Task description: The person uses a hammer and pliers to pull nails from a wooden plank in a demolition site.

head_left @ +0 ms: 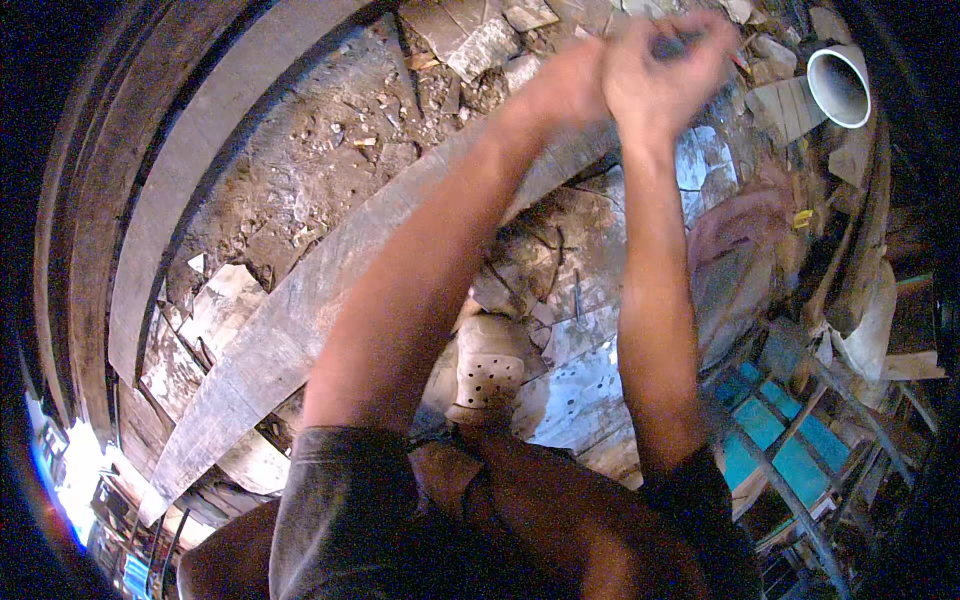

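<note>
Blur softens your left hand (582,82) and your right hand (665,95), which come together at the top of the view, past the upper stretch of a long grey board (255,360) that slants behind your left forearm (400,300). Your right hand curls, its fingers bent round a small dark patch (672,45); this may be an object or only shadow in a gap, so I cannot tell what you grip, if anything. Your left hand is just beside the right, partly overlapped by it, and I cannot tell whether its fingers spread or close. The dark patch, the likeliest thing being worked on, is at your right fingers, near broken slabs (485,50) and rubble (300,190).

The step in hand looks like close two-handed handling, with both arms stretched well forward. To my judgement, the next move calls for a steady right hand, with the left kept close enough to support it. Mind the white round-mouthed vessel (842,92) to the right of your hands: a wide sweep that way could knock it. A pale perforated shoe (490,375) shows between your forearms among flat scraps, so firm footing matters while you reach.
</note>
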Tool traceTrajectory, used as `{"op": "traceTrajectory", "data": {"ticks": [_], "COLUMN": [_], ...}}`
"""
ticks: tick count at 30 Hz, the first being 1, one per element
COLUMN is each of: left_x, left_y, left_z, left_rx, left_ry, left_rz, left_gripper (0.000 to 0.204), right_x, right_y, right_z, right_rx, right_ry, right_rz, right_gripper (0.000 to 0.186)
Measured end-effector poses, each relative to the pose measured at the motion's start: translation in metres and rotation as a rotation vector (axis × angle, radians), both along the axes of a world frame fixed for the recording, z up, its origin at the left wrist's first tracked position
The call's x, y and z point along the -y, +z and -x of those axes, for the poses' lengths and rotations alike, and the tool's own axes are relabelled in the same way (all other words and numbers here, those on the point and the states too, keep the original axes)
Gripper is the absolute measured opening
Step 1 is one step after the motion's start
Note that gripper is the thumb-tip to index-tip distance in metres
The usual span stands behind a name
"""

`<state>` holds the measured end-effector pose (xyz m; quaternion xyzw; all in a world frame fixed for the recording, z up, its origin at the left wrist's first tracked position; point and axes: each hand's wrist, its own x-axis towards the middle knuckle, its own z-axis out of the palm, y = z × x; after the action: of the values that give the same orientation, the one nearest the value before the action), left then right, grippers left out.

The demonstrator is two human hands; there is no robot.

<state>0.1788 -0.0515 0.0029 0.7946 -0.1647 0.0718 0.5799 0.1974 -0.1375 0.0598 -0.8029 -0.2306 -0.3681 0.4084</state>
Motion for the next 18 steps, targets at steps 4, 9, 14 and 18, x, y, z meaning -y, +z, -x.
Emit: {"op": "traceTrajectory", "data": {"ticks": [4,9,14,18], "left_x": [0.050,0.096,0.070,0.031], "left_y": [-0.007,-0.039,-0.008,0.025], "left_z": [0.039,0.074,0.055,0.030], "left_rx": [0.068,0.188,0.116,-0.054], "left_ry": [0.086,0.096,0.133,0.147], "left_rz": [-0.086,-0.485,-0.216,0.044], "left_gripper": [0.026,0.028,0.030,0.041], "right_x": [0.047,0.108,0.065,0.042], "right_y": [-0.031,-0.081,-0.017,0.040], "right_z": [0.060,0.147,0.106,0.044], "right_rx": [-0.107,-0.506,-0.407,-0.511], "right_ry": [0.098,-0.418,-0.151,0.416], "right_rz": [-0.490,-0.337,-0.420,-0.723], "right_gripper": [0.026,0.031,0.047,0.060]}}
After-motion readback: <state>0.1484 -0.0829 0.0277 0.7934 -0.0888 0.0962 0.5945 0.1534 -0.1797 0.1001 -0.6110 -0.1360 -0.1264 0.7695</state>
